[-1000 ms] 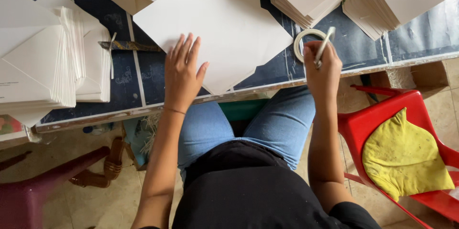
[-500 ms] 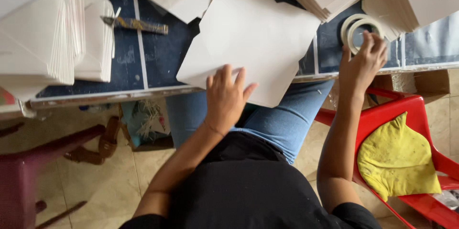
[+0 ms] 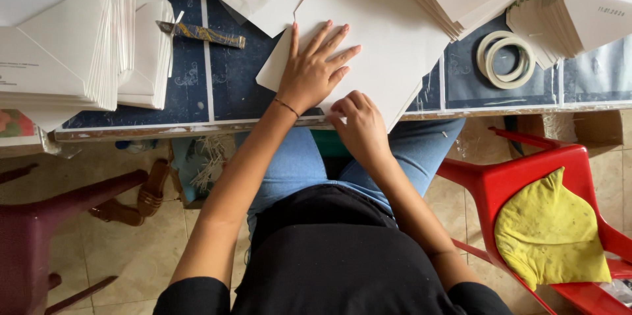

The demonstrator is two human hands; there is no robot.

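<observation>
The left hand (image 3: 315, 71) is pressing flat, fingers spread wide, on the white envelope (image 3: 368, 38) lying at the tabletop (image 3: 224, 84) edge, while the right hand (image 3: 361, 127), fingers curled, is pinching its near corner, so firm, even pressure should be keeping the crease straight.

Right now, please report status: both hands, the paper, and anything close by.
Left hand flat, fingers spread, on large white paper sheet. Right hand pinching sheet's near edge at blue table rim. Tape rolls lie apart, right of sheet.
</observation>
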